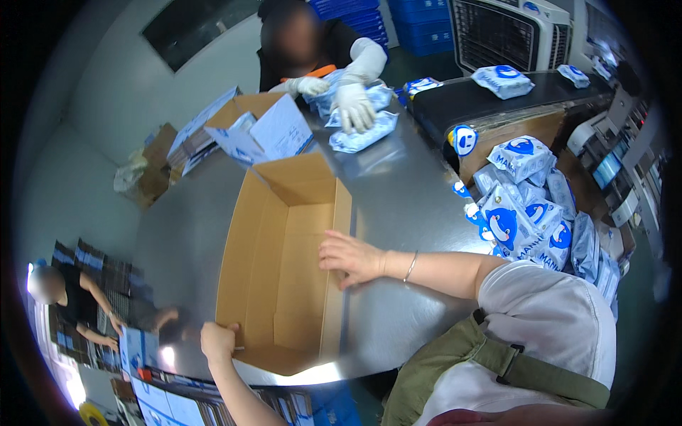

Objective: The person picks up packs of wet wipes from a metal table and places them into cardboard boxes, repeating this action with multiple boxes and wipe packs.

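An open cardboard box [301, 239] stands on the metal table [394, 207] before me, its brown inside bare. My left hand [218, 341] grips the wall at the near left corner, thumb over the rim. On the opposite long wall, my right hand [354, 259] has its fingers hooked over the rim into the box. Wipe packs [525, 213] with a blue whale print are heaped in a bin to the right of my right arm.
Across the table, a co-worker's gloved hands [354, 109] press on wipe packs [365, 133] beside another open carton [266, 130]. A black conveyor belt [447, 104] carries a pack [503, 81]. Another person [80, 298] works at far left near stacked flat cartons [90, 261].
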The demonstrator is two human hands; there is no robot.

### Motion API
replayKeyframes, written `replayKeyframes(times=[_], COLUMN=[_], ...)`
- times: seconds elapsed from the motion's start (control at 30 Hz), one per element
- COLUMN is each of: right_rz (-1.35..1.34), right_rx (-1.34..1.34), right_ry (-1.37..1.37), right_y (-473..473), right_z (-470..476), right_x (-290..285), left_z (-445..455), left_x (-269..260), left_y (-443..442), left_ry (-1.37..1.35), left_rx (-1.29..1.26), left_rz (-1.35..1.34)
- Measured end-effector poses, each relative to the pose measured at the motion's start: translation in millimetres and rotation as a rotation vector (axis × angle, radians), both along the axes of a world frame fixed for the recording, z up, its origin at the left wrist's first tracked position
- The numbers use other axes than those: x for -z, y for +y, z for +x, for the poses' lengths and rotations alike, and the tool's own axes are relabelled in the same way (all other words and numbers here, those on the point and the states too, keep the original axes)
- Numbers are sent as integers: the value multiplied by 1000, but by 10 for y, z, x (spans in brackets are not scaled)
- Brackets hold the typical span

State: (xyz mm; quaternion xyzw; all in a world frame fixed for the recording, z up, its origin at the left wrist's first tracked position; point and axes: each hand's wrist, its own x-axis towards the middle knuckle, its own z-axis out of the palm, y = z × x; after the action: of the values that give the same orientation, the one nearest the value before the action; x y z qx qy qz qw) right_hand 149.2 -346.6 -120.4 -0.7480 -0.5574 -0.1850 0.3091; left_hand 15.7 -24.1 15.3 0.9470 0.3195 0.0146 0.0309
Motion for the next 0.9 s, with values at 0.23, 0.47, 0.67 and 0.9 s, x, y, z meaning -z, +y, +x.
replayKeyframes(times=[0.23, 0.47, 0.67, 0.9], right_rz=[199, 369, 253, 439], right_rx=[414, 402, 429, 547], right_ry=[461, 844, 833, 1024], right_y=[-395, -378, -370, -694], right_z=[-235, -129, -21, 235], right_x=[392, 521, 593, -154], left_z=[31, 4, 6, -62], left_x=[86, 184, 144, 118], left_y=[-2, 121, 53, 31], left_ry=[-66, -119, -154, -147], left_rx=[35, 27, 21, 26], left_rz=[-59, -101, -73, -110])
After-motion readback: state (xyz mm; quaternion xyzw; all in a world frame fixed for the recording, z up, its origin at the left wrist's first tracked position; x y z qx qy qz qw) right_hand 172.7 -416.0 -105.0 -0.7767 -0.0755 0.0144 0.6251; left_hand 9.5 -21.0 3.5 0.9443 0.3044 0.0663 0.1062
